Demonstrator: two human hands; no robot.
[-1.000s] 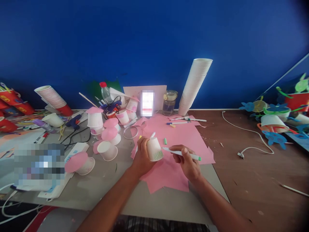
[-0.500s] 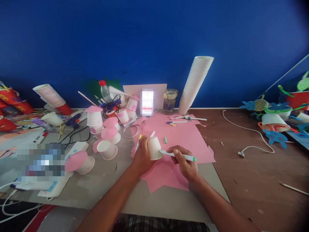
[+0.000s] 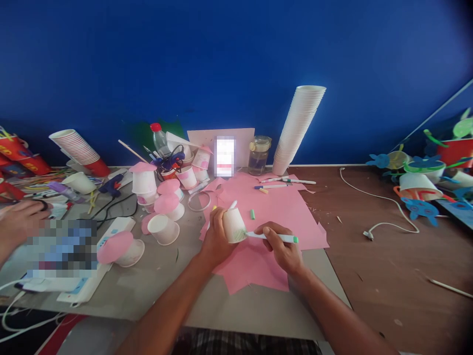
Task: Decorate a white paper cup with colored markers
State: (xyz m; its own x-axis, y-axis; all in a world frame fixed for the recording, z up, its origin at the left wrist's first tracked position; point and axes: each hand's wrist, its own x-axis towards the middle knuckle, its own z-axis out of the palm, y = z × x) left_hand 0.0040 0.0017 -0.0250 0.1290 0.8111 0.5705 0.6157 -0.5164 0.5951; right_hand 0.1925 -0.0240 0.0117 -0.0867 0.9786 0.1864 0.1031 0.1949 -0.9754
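Observation:
My left hand is closed around a white paper cup, tilted above the pink paper. Green strokes mark the cup's side near its lower right. Between the fingers of my right hand is a green marker, its tip against or very close to those strokes. A loose green marker cap lies on the paper just beyond the cup. The white end of another pen-like stick shows behind the cup; most of it is hidden.
Paper cups with pink tops stand to the left, near a power strip. Behind are a tall cup stack, a glass jar and several markers. Another person's hand is at far left. A white cable lies right.
Green colouring on the cup has become denser. Another person's hand has come in at the far left. My hands have barely shifted.

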